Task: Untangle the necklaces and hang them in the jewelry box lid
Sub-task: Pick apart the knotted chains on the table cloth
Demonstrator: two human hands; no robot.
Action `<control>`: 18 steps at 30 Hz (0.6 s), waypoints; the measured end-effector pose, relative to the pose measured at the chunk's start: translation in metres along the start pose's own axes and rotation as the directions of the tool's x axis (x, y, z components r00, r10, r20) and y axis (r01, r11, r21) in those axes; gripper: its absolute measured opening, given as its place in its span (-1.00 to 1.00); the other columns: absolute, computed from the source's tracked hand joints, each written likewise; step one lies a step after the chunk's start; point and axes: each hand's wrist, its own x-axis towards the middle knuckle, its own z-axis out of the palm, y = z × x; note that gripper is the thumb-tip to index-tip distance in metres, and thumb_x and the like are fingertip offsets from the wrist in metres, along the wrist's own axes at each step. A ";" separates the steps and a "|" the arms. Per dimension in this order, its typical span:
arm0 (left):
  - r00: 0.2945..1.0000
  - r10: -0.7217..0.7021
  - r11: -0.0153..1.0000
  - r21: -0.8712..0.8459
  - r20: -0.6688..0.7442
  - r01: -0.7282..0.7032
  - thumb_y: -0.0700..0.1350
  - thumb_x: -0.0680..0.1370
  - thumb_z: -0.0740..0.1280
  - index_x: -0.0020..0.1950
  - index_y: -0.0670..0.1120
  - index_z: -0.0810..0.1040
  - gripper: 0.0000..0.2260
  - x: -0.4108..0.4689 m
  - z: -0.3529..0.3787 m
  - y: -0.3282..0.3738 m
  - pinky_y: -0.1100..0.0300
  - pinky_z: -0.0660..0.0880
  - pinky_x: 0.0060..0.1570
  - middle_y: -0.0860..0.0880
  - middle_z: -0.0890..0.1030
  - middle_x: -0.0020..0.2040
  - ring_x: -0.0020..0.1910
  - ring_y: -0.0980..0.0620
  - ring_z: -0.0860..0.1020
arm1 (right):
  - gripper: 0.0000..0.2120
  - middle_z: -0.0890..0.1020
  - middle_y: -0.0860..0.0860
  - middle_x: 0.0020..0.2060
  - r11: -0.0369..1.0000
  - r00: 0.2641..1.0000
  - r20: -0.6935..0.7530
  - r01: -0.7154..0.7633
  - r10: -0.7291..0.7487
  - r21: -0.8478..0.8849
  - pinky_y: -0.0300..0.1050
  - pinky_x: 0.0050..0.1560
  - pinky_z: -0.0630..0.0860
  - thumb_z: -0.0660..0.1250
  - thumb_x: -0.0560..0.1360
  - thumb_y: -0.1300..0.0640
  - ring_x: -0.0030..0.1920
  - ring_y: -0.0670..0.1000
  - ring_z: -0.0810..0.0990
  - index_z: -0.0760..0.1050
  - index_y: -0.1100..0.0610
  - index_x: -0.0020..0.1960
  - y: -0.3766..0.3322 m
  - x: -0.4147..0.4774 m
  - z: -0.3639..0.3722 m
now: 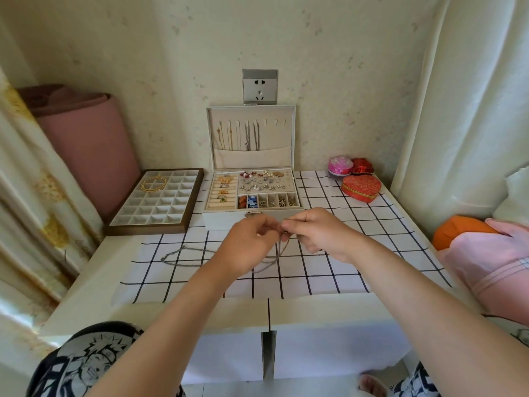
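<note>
**Two-handed pinch, mid-frame**

Left hand and right hand meet at frame centre, fingers curled, both pinching the silver necklace. Its loop droops onto the checked cloth. Second chain lies left of centre on the cloth. Jewelry box lid stands open at upper centre, with hung necklaces inside.

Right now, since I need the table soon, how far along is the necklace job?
Done: several necklaces hang in the jewelry box lid. In hand: the left hand and right hand pinch a silver chain, the rest of it trailing on the checked cloth. Left: free it and hang it on the free hooks at the lid's right.
</note>
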 end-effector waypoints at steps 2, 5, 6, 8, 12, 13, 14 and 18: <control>0.999 -0.010 1.000 -0.017 0.050 0.011 0.03 0.53 0.41 0.03 0.10 0.63 -0.90 -0.001 0.001 -0.001 0.19 0.53 -0.04 0.07 0.70 -0.15 -0.16 0.16 0.62 | -0.83 0.23 -0.11 -0.56 1.000 1.000 -0.019 -0.009 0.009 0.015 -0.23 -0.48 0.06 0.32 0.62 0.14 -0.49 -0.07 0.08 0.65 0.20 0.04 0.006 0.006 -0.001; 0.998 -0.037 0.999 0.024 0.043 0.036 -0.02 0.52 0.45 -0.01 0.04 0.69 -0.92 -0.003 -0.004 0.001 0.23 0.51 -0.12 0.06 0.71 -0.22 -0.24 0.14 0.61 | -0.83 0.40 -0.03 -0.53 1.000 0.999 -0.050 -0.017 0.017 -0.009 -0.24 -0.50 0.11 0.32 0.63 0.13 -0.49 -0.05 0.12 0.65 0.17 0.07 0.010 0.010 0.000; 0.999 -0.040 0.996 0.080 0.035 0.037 -0.05 0.53 0.44 -0.05 0.03 0.71 -0.94 -0.003 -0.008 0.001 0.25 0.51 -0.12 0.06 0.71 -0.20 -0.20 0.12 0.62 | -0.83 0.56 0.01 -0.46 1.000 0.998 -0.060 -0.014 0.013 -0.016 -0.24 -0.50 0.13 0.30 0.64 0.14 -0.51 -0.05 0.17 0.65 0.18 0.06 0.010 0.010 0.001; 0.998 -0.046 0.980 0.193 0.038 0.038 -0.11 0.54 0.41 -0.11 0.01 0.72 -0.90 -0.003 -0.017 -0.001 0.25 0.51 -0.06 0.09 0.70 -0.19 -0.13 0.12 0.62 | -0.80 0.73 0.06 -0.23 0.999 0.995 -0.093 -0.026 0.021 -0.044 -0.22 -0.48 0.21 0.26 0.65 0.13 -0.50 -0.01 0.35 0.64 0.17 0.02 0.010 0.012 0.004; 0.994 -0.086 0.996 -0.020 0.073 0.088 -0.17 0.60 0.32 -0.10 -0.08 0.62 -0.88 -0.006 -0.039 -0.004 0.12 0.52 0.09 0.02 0.66 -0.30 -0.17 0.06 0.61 | -0.77 0.72 0.05 -0.26 0.981 0.983 -0.168 -0.101 0.073 -0.166 -0.17 -0.41 0.39 0.21 0.66 0.14 -0.38 0.01 0.60 0.60 0.16 -0.06 0.013 0.019 0.006; 0.992 -0.077 0.989 -0.120 0.099 0.089 -0.21 0.61 0.29 -0.08 -0.13 0.59 -0.88 -0.008 -0.045 -0.003 0.13 0.53 0.06 -0.03 0.62 -0.33 -0.19 0.03 0.62 | -0.77 0.71 0.05 -0.30 0.971 0.980 -0.181 -0.118 0.081 -0.206 -0.18 -0.40 0.41 0.21 0.65 0.15 -0.38 0.00 0.61 0.59 0.15 -0.08 0.014 0.021 0.007; 0.991 -0.059 0.974 -0.212 0.122 0.084 -0.25 0.63 0.25 -0.07 -0.18 0.56 -0.87 -0.010 -0.049 -0.002 0.15 0.53 0.02 -0.05 0.57 -0.37 -0.22 -0.01 0.61 | -0.76 0.70 0.04 -0.33 0.959 0.977 -0.195 -0.131 0.082 -0.252 -0.20 -0.38 0.44 0.21 0.65 0.15 -0.39 -0.01 0.60 0.60 0.14 -0.10 0.016 0.023 0.008; 0.994 -0.009 0.883 -0.465 0.112 0.060 -0.29 0.67 0.14 -0.05 -0.21 0.48 -0.83 -0.015 -0.060 0.001 0.12 0.54 -0.16 -0.07 0.41 -0.46 -0.39 -0.06 0.51 | -0.76 0.64 0.00 -0.33 0.874 0.973 -0.217 -0.167 0.073 -0.456 -0.18 -0.28 0.46 0.25 0.63 0.14 -0.36 -0.05 0.57 0.62 0.08 -0.15 0.023 0.031 0.010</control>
